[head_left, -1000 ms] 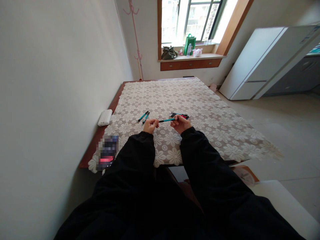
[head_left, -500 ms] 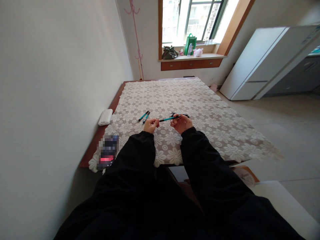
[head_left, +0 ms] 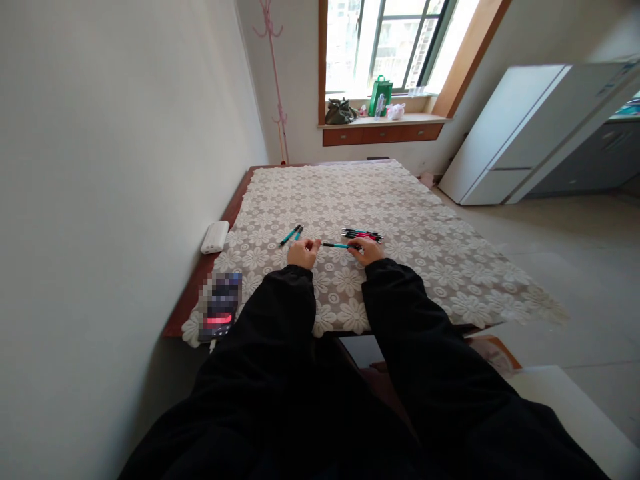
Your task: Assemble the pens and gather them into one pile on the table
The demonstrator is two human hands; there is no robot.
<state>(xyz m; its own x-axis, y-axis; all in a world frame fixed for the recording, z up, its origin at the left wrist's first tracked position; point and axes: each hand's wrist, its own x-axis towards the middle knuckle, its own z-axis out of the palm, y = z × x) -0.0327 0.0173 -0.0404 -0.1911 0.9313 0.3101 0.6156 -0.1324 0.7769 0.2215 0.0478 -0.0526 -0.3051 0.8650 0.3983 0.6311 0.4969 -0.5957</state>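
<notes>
A teal and black pen [head_left: 336, 245] lies nearly level between my hands, low over the lace tablecloth. My right hand [head_left: 367, 251] is closed around its right end. Beside the pen's left end, my left hand [head_left: 303, 253] is closed in a pinch. Whether its fingertips hold a small part or touch the pen's tip, I cannot make out. Just beyond my left hand are two teal and black pens [head_left: 290, 235], one partly covered by the fingers. Several pens [head_left: 361, 235], dark, teal and pink-red, lie side by side just past my right hand.
The patterned lace tablecloth [head_left: 330, 193] covers the table. Along its left edge sit a white box-shaped device [head_left: 215, 237] and a blurred phone [head_left: 223, 303] with a cable. A wall rises at the left. A fridge [head_left: 505, 133] and a windowsill with bags [head_left: 341, 111] are farther off.
The pen's left end has come out from my left fingers or to their very tips. My right hand has turned palm down and lowered, uncovering more of the pens behind it.
</notes>
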